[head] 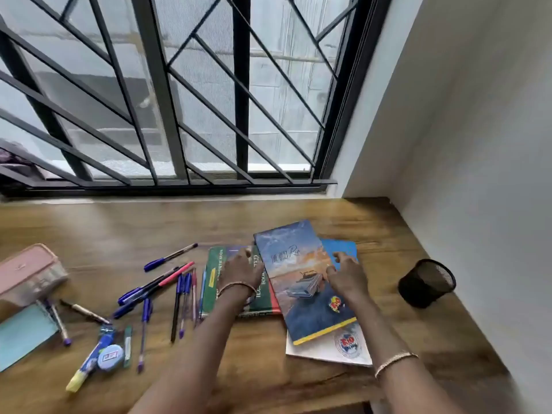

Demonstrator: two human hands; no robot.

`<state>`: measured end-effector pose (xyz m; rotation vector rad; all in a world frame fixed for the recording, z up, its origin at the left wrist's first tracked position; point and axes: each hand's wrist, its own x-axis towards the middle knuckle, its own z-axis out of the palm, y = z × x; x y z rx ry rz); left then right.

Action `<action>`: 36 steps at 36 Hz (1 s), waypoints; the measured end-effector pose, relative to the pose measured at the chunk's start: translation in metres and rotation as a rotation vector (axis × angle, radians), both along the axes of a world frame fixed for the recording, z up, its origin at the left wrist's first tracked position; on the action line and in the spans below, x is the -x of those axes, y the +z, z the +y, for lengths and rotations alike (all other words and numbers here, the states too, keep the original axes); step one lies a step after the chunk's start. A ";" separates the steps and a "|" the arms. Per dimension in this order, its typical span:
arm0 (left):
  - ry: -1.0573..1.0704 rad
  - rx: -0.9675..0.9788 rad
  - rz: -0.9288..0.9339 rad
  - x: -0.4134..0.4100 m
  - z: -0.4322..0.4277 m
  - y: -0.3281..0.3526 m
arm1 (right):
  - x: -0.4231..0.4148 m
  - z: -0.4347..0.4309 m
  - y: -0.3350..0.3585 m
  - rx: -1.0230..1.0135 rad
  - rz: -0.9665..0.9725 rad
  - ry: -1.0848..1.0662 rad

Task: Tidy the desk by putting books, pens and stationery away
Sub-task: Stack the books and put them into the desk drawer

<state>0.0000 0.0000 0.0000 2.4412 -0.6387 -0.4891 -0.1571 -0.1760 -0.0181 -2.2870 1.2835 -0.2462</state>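
A notebook with a sunset and car cover (301, 282) lies tilted on top of a blue and white notebook (343, 351). Left of it lies a green book (257, 303). My left hand (240, 271) rests flat on the green book, fingers apart. My right hand (346, 273) hovers over the right edge of the sunset notebook, fingers spread and slightly curled, gripping nothing that I can see. Several blue, pink and purple pens (161, 289) lie scattered on the wooden desk (119, 228) to the left.
A black mesh pen holder (425, 282) lies tipped on its side near the right wall. A pink pencil case (28, 271), a light blue pad (21, 336), a highlighter (86, 364) and a round tape case (110, 357) sit at the left. A barred window runs behind the desk.
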 end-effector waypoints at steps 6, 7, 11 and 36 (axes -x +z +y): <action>0.048 0.012 0.182 0.003 -0.002 -0.019 | 0.001 -0.005 -0.021 -0.127 0.100 -0.130; 0.057 0.019 0.190 0.002 -0.004 -0.023 | 0.000 -0.006 -0.024 -0.125 0.099 -0.139; 0.119 0.037 0.295 0.004 -0.013 -0.030 | -0.004 -0.007 -0.031 -0.109 0.081 -0.163; 0.395 0.138 0.292 -0.020 0.005 -0.042 | -0.023 0.030 -0.041 -0.250 -0.200 -0.083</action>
